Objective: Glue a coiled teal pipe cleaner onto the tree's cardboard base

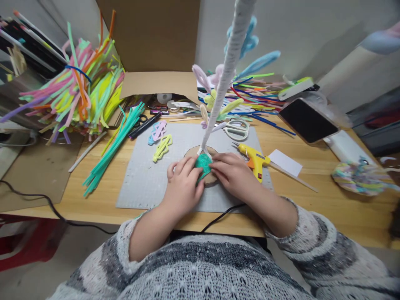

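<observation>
My left hand (183, 183) and my right hand (233, 173) meet over a round brown cardboard disc (210, 178) on a grey cutting mat (143, 183). Both press their fingers onto a teal coil of pipe cleaner (203, 163) lying on the disc. A tall white pipe-cleaner stem (226, 75) rises from the disc toward the camera, with pastel loops on it. The fingers of both hands are curled around the teal coil.
A yellow glue gun (254, 160) lies right of my right hand, its black cord running off the desk edge. White scissors (236, 129), teal pipe cleaners (114, 148), pastel loop shapes (161, 143), a phone (308, 121), a cardboard box (156, 41) and heaps of coloured pipe cleaners (78, 93) surround the mat.
</observation>
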Demonstrator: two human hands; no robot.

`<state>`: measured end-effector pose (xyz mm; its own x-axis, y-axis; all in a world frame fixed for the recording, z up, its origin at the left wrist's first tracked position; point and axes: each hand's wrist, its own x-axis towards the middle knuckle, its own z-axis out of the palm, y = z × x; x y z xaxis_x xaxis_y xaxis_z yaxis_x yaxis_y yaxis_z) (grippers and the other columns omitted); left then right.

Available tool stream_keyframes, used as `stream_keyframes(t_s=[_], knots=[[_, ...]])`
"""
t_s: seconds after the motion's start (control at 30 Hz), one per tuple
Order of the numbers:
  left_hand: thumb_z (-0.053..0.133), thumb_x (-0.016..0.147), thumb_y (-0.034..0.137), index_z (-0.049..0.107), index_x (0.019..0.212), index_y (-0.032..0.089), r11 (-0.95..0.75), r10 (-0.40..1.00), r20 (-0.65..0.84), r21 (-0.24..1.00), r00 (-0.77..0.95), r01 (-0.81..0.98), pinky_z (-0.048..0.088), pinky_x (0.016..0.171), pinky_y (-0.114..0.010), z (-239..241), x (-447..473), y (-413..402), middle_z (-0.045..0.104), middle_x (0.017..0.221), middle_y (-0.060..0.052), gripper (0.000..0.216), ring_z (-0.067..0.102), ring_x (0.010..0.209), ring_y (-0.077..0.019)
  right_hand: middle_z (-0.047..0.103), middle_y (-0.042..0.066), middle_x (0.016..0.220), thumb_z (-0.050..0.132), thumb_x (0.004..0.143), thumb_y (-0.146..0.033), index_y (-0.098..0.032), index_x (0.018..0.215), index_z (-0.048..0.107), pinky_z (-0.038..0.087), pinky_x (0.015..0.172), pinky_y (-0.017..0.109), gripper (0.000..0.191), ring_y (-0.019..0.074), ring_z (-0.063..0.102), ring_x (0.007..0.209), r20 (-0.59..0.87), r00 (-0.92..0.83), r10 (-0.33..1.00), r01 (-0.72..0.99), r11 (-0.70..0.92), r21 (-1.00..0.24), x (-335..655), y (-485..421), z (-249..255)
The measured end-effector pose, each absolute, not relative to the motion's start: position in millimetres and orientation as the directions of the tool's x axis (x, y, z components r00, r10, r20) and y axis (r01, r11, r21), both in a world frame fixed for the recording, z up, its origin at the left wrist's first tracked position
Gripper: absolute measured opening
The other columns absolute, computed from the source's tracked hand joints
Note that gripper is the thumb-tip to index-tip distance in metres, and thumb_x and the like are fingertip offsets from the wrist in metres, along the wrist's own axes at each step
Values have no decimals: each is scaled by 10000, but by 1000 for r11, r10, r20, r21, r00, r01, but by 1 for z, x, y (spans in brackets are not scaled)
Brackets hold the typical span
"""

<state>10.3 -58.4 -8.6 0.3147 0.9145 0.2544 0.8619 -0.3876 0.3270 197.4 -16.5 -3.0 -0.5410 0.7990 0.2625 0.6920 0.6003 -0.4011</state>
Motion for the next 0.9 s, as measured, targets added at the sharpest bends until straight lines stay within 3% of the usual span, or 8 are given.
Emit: stream_keyframes(t_s=[0.37,0.73,0.83,0.9], knots=[[594,860,256,641,1154,305,-429,903,208,353,377,832,321,947,-466,-9,2,-71,600,1193,-63,302,464,1116,-273,690,34,1135,575,904,-283,-262,944,708,284,1006,439,140,195,604,1056,258,-493,831,722,556,-411,197,-16,-12],[539,896,153,637,1157,257,-509,858,269,326,438,797,368,857,-435,-15,-28,-86,641,1058,-71,298,545,981,-240,697,-12,1104,640,837,-247,-289,797,707,242,998,498,88,216,623,1027,263,-399,878,745,478,-465,191,-16,-17],[463,920,136,628,1170,215,-505,863,208,384,460,773,431,768,-392,-16,-47,-99,663,930,-63,310,584,849,-210,696,-10,1109,636,833,-244,-287,793,703,226,1005,512,89,221,623,1038,262,-395,880,740,475,-477,191,-17,-17],[445,926,175,618,1199,203,-411,906,116,477,408,777,477,713,-358,-12,-65,-106,669,919,-71,324,609,820,-205,696,-8,1111,630,834,-241,-283,790,701,223,1007,515,93,221,622,1045,265,-394,880,736,475,-482,190,-17,-17]])
